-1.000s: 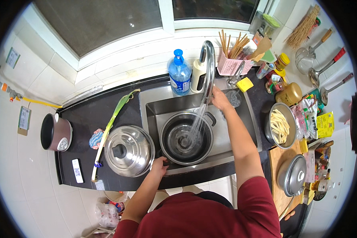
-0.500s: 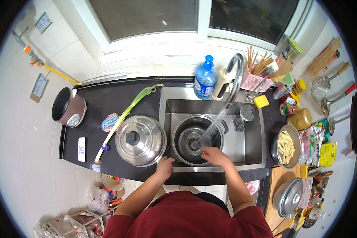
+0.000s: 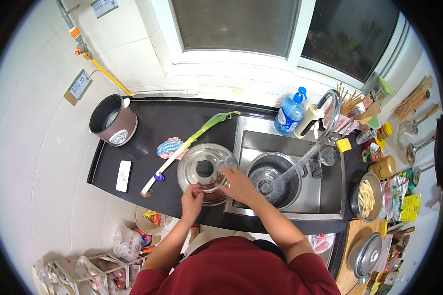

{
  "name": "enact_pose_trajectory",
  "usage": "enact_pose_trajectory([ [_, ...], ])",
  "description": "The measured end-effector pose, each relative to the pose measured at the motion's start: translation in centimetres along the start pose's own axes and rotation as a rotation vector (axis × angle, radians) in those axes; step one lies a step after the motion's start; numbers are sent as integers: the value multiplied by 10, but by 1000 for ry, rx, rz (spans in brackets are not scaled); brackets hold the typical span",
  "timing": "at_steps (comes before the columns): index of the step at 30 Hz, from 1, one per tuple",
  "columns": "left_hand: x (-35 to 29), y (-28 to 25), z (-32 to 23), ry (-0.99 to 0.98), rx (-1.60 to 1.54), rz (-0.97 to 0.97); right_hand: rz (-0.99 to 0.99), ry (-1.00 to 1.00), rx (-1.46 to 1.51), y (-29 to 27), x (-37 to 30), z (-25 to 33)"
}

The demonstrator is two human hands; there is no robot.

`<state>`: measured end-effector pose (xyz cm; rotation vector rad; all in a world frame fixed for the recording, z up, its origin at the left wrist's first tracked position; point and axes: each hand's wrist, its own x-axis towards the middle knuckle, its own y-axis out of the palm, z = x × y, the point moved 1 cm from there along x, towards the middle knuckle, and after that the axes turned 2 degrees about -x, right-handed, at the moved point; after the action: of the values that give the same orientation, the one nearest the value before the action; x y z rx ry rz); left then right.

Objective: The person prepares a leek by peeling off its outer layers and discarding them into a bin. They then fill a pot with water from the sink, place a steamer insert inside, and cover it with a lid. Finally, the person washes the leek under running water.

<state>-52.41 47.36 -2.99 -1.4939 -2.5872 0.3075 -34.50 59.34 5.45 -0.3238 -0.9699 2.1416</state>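
Observation:
A round metal pot lid [image 3: 194, 156] with a black knob lies on the dark counter. My right hand [image 3: 240, 187] reaches over the lid's right side, fingers stretched toward the knob. At the lid's near edge is my left hand [image 3: 192, 199], its fingers curled in; whether they grip anything is hidden. In the sink [image 3: 325, 209] to the right stands a dark pot [image 3: 260, 169], and water runs into it from the tall curved faucet [image 3: 335, 110].
Behind the lid lie a leek [image 3: 194, 137] and a blue-white cloth [image 3: 171, 147]. Farther left are a white phone [image 3: 124, 176] and a rice cooker pot [image 3: 114, 120]. A blue soap bottle [image 3: 289, 115] stands behind the sink; a bowl of noodles [image 3: 366, 196] sits at right.
Both hands have left the sink's near edge and the pot, moving left to the lid. The view has turned, shifting the scene rightward. Water keeps running.

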Motion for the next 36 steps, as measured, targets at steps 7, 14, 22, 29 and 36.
enact_pose_trajectory([
  [7,84,-124,32,197,467,-188,-70,213,-144,41,55,40],
  [14,112,-205,84,33,559,-75,-186,260,-183,81,95,65],
  [22,138,-240,99,74,461,-26,-380,273,-436,99,115,122],
  [29,128,-277,114,-3,356,-128,-342,106,-207,140,140,161],
  [36,99,-319,133,-5,517,-334,-130,63,-102,185,148,173],
])
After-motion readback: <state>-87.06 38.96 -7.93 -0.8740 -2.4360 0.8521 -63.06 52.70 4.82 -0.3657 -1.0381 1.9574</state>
